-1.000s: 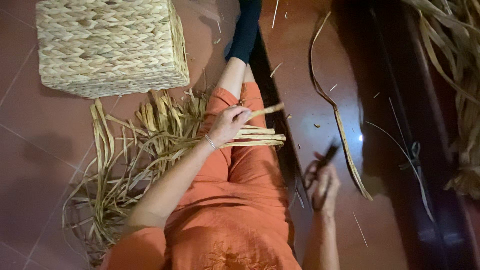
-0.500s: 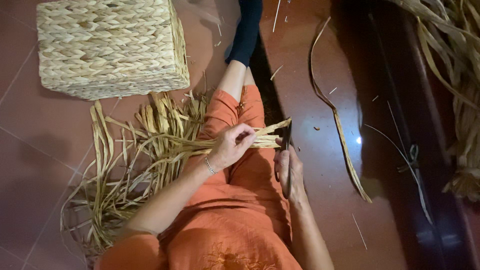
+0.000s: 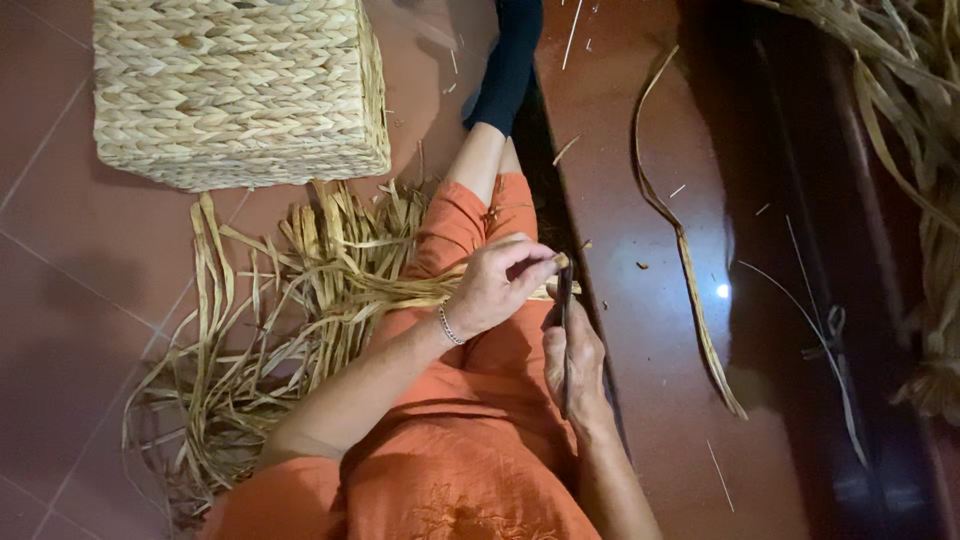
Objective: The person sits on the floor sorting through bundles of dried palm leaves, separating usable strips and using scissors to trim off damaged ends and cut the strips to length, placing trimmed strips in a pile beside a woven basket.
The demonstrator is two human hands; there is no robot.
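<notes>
I sit on a red tiled floor in orange clothes, legs stretched out. My left hand [image 3: 497, 283] grips a bunch of dried straw strands [image 3: 400, 292] that lies across my lap. My right hand [image 3: 573, 362] holds dark scissors [image 3: 565, 310] upright, their blades at the end of the bunch just beside my left fingers. Whether the blades touch the straw I cannot tell.
A heap of loose dried straw strips [image 3: 250, 340] spreads on the floor to my left. A woven straw basket [image 3: 235, 85] stands at the upper left. A long single strip [image 3: 680, 240] lies on the right, with more dried leaves [image 3: 900, 120] piled at the far right.
My right hand has come up from the floor on the right, with the scissors, to the end of the straw bunch. My left hand has slid along the bunch toward its end.
</notes>
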